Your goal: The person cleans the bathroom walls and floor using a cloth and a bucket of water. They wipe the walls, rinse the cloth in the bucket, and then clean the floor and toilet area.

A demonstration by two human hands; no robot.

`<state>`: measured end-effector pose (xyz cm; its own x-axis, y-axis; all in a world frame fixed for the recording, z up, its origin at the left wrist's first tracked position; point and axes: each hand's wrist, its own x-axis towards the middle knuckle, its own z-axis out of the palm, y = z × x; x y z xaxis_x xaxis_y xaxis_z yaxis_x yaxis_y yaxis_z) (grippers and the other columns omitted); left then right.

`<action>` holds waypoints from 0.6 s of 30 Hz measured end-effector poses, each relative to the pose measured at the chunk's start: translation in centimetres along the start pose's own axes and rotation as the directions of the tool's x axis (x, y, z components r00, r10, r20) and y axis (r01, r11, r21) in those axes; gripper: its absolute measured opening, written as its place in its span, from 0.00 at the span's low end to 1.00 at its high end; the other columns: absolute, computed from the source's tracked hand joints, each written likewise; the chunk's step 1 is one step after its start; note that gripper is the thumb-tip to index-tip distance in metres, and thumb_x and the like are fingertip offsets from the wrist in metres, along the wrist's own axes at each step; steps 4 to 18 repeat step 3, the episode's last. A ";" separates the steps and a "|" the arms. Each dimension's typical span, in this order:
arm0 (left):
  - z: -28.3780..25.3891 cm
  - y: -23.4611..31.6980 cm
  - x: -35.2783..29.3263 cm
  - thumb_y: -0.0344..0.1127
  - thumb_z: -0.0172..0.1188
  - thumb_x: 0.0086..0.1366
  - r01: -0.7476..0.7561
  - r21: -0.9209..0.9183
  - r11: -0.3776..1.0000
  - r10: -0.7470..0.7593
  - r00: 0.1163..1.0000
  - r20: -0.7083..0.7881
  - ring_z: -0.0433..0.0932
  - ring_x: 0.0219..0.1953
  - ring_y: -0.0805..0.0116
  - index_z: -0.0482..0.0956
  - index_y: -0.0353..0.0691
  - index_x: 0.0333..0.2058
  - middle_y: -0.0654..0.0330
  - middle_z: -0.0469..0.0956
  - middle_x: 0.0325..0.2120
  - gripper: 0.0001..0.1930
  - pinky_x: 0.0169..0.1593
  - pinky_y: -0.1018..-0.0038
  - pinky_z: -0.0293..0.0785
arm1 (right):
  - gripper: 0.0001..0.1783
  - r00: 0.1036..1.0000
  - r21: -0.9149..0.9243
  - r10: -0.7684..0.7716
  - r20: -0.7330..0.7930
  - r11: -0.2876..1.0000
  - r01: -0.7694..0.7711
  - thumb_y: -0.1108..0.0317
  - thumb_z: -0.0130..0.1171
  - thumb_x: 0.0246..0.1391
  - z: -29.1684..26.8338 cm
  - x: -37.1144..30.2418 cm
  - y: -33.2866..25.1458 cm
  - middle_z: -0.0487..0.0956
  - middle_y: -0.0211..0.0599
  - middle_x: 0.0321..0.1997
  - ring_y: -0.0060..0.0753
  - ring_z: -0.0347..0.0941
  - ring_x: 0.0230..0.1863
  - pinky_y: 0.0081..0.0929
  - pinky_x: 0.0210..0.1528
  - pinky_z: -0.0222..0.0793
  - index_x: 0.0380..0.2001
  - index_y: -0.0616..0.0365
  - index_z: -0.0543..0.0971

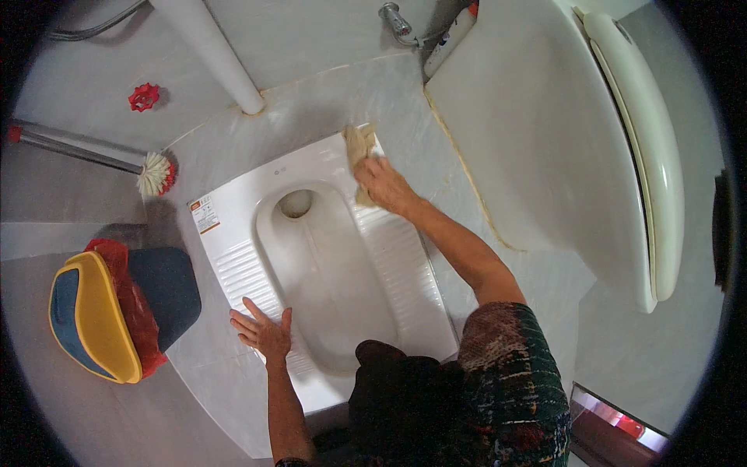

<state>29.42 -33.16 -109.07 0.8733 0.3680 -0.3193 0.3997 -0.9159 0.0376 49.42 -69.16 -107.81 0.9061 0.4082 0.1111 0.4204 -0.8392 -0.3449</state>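
A white squat toilet pan (233,257) is set into a raised tiled step below me. My right hand (383,185) presses a beige cloth (359,145) onto the pan's far right corner, fingers closed over it. On the ribbed left footrest lies my left hand (263,331), flat with fingers spread, holding nothing. The drain hole (296,202) sits at the far end of the bowl.
A blue bin with a yellow lid and red liner (101,315) stands at the left. A toilet brush (156,173) lies beside it, below a red valve handle (144,96). A white pipe (214,50) rises behind. A large white seated toilet (560,148) fills the right.
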 end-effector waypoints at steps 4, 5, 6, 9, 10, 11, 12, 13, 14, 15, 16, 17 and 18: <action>0.5 0.1 0.1 0.62 0.62 0.49 -0.030 0.014 0.999 0.031 0.998 -0.053 0.34 0.66 0.38 0.36 0.50 0.66 0.40 0.31 0.65 0.55 0.60 0.39 0.41 | 0.12 0.983 0.504 0.092 0.159 0.849 -0.161 0.75 0.53 0.49 -1.0 -2.6 3.1 0.70 0.42 0.46 0.41 0.64 0.50 0.29 0.45 0.67 0.39 0.58 0.75; 0.5 0.1 0.1 0.62 0.62 0.49 -0.030 0.014 0.999 0.031 0.998 -0.053 0.34 0.66 0.38 0.36 0.50 0.66 0.40 0.31 0.65 0.55 0.60 0.39 0.41 | 0.12 0.983 0.504 0.092 0.159 0.849 -0.161 0.75 0.53 0.49 -1.0 -2.6 3.1 0.70 0.42 0.46 0.41 0.64 0.50 0.29 0.45 0.67 0.39 0.58 0.75; 0.5 0.1 0.1 0.62 0.62 0.49 -0.030 0.014 0.999 0.031 0.998 -0.053 0.34 0.66 0.38 0.36 0.50 0.66 0.40 0.31 0.65 0.55 0.60 0.39 0.41 | 0.12 0.983 0.504 0.092 0.159 0.849 -0.161 0.75 0.53 0.49 -1.0 -2.6 3.1 0.70 0.42 0.46 0.41 0.64 0.50 0.29 0.45 0.67 0.39 0.58 0.75; 0.5 0.1 0.1 0.62 0.62 0.49 -0.030 0.014 0.999 0.031 0.998 -0.053 0.34 0.66 0.38 0.36 0.50 0.66 0.40 0.31 0.65 0.55 0.60 0.39 0.41 | 0.12 0.983 0.504 0.092 0.159 0.849 -0.161 0.75 0.53 0.49 -1.0 -2.6 3.1 0.70 0.42 0.46 0.41 0.64 0.50 0.29 0.45 0.67 0.39 0.58 0.75; 0.5 0.1 0.1 0.62 0.62 0.49 -0.030 0.014 0.999 0.031 0.998 -0.053 0.34 0.66 0.38 0.36 0.50 0.66 0.40 0.31 0.65 0.55 0.60 0.39 0.41 | 0.12 0.983 0.504 0.092 0.159 0.849 -0.161 0.75 0.53 0.49 -1.0 -2.6 3.1 0.70 0.42 0.46 0.41 0.64 0.50 0.29 0.45 0.67 0.39 0.58 0.75; 0.5 0.1 0.1 0.62 0.62 0.49 -0.030 0.014 0.999 0.031 0.998 -0.053 0.34 0.66 0.38 0.36 0.50 0.66 0.40 0.31 0.65 0.55 0.60 0.39 0.41 | 0.12 0.983 0.504 0.092 0.159 0.849 -0.161 0.75 0.53 0.49 -1.0 -2.6 3.1 0.70 0.42 0.46 0.41 0.64 0.50 0.29 0.45 0.67 0.39 0.58 0.75; 0.5 0.1 0.1 0.62 0.62 0.49 -0.030 0.014 0.999 0.031 0.998 -0.053 0.34 0.66 0.38 0.36 0.50 0.66 0.40 0.31 0.65 0.55 0.60 0.39 0.41 | 0.12 0.983 0.504 0.092 0.159 0.849 -0.161 0.75 0.53 0.49 -1.0 -2.6 3.1 0.70 0.42 0.46 0.41 0.64 0.50 0.29 0.45 0.67 0.39 0.58 0.75; 0.5 0.1 0.1 0.62 0.62 0.49 -0.030 0.014 0.999 0.031 0.998 -0.053 0.34 0.66 0.38 0.36 0.50 0.66 0.40 0.31 0.65 0.55 0.60 0.39 0.41 | 0.12 0.983 0.504 0.092 0.159 0.849 -0.161 0.75 0.53 0.49 -1.0 -2.6 3.1 0.70 0.42 0.46 0.41 0.64 0.50 0.29 0.45 0.67 0.39 0.58 0.75; 0.5 0.1 0.1 0.62 0.62 0.49 -0.030 0.014 0.999 0.031 0.998 -0.053 0.34 0.66 0.38 0.36 0.50 0.66 0.40 0.31 0.65 0.55 0.60 0.39 0.41 | 0.12 0.983 0.504 0.092 0.159 0.849 -0.161 0.75 0.53 0.49 -1.0 -2.6 3.1 0.70 0.42 0.46 0.41 0.64 0.50 0.29 0.45 0.67 0.39 0.58 0.75; 0.5 0.1 0.1 0.62 0.62 0.49 -0.030 0.014 0.999 0.031 0.998 -0.053 0.34 0.66 0.38 0.36 0.50 0.66 0.40 0.31 0.65 0.55 0.60 0.39 0.41 | 0.12 0.983 0.504 0.092 0.159 0.849 -0.161 0.75 0.53 0.49 -1.0 -2.6 3.1 0.70 0.42 0.46 0.41 0.64 0.50 0.29 0.45 0.67 0.39 0.58 0.75; 0.5 0.1 0.1 0.62 0.62 0.49 -0.030 0.014 0.999 0.031 0.998 -0.053 0.34 0.66 0.38 0.36 0.50 0.66 0.40 0.31 0.65 0.55 0.60 0.39 0.41 | 0.12 0.983 0.504 0.092 0.159 0.849 -0.161 0.75 0.53 0.49 -1.0 -2.6 3.1 0.70 0.42 0.46 0.41 0.64 0.50 0.29 0.45 0.67 0.39 0.58 0.75; 0.5 0.1 0.1 0.62 0.62 0.49 -0.030 0.014 0.999 0.031 0.998 -0.053 0.34 0.66 0.38 0.36 0.50 0.66 0.40 0.31 0.65 0.55 0.60 0.39 0.41 | 0.12 0.983 0.504 0.092 0.159 0.849 -0.161 0.75 0.53 0.49 -1.0 -2.6 3.1 0.70 0.42 0.46 0.41 0.64 0.50 0.29 0.45 0.67 0.39 0.58 0.75; 0.5 0.1 0.1 0.62 0.62 0.49 -0.030 0.014 0.999 0.031 0.998 -0.053 0.34 0.66 0.38 0.36 0.50 0.66 0.40 0.31 0.65 0.55 0.60 0.39 0.41 | 0.12 0.983 0.504 0.092 0.159 0.849 -0.161 0.75 0.53 0.49 -1.0 -2.6 3.1 0.70 0.42 0.46 0.41 0.64 0.50 0.29 0.45 0.67 0.39 0.58 0.75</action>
